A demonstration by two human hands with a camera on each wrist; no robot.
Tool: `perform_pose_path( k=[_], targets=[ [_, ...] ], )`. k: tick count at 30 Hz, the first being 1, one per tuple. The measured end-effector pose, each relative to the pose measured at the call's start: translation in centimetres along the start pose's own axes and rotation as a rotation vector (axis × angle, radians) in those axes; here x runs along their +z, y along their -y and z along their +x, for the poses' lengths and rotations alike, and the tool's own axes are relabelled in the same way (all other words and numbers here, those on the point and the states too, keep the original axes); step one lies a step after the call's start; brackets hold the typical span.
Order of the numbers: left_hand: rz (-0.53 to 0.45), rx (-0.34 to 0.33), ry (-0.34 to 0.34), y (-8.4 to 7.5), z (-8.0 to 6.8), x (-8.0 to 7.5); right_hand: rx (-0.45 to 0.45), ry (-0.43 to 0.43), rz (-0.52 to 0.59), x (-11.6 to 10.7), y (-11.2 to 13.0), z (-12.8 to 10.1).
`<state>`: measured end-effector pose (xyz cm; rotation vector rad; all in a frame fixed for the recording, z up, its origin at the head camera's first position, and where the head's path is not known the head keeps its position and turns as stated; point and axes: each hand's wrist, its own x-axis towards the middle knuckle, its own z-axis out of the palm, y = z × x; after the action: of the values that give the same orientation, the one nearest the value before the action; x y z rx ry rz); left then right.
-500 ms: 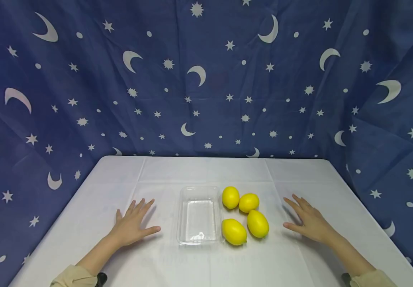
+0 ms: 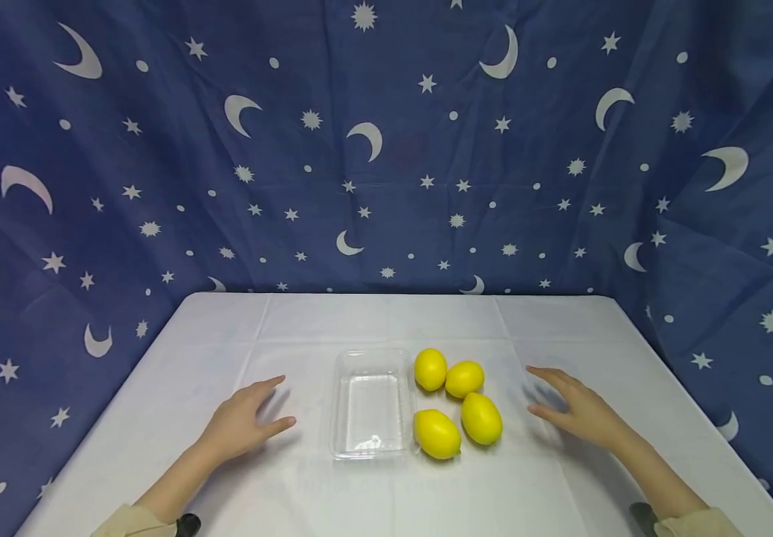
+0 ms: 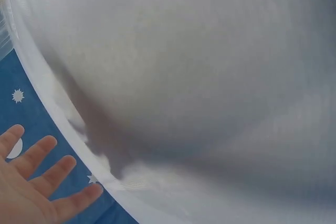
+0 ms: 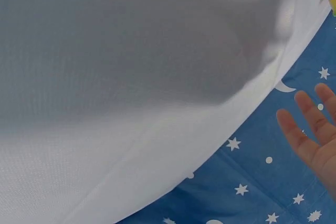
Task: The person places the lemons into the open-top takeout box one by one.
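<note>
Before you, a clear plastic container (image 2: 373, 409) lies flat, lengthwise twelve to six o'clock. From it, the first lemon (image 2: 430, 370) (yellow, like the others) sits at two o'clock, the second lemon (image 2: 464, 379) just beyond, the third lemon (image 2: 481, 419) at three, the fourth lemon (image 2: 437, 434) at four.

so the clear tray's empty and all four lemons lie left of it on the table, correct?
Wrong side: the head view shows all four lemons right of the clear tray. They're on the table, and the tray is empty.
</note>
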<state>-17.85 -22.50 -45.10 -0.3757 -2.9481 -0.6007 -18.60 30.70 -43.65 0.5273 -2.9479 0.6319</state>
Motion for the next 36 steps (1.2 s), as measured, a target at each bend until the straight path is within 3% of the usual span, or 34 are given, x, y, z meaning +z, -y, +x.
perform_pose_path(
  k=[6, 16, 23, 36],
  targets=[
    [-0.082, -0.034, -0.014, -0.5, -0.1, -0.7, 0.029, -0.008, 0.115, -0.2, 0.4, 0.6],
    [-0.344, -0.167, 0.004, -2.1, -0.4, -1.3, 0.003, -0.026, 0.229, 0.0, 1.7, 1.5],
    [-0.495, -0.175, -0.028, -3.3, -0.1, -0.8, 0.003, -0.041, 0.298, 0.0, 3.5, 1.4],
    [-0.750, -0.383, 0.051, -5.4, 0.8, 0.6, 0.095, 0.131, 0.352, -0.1, 6.8, 1.1]
  ],
)
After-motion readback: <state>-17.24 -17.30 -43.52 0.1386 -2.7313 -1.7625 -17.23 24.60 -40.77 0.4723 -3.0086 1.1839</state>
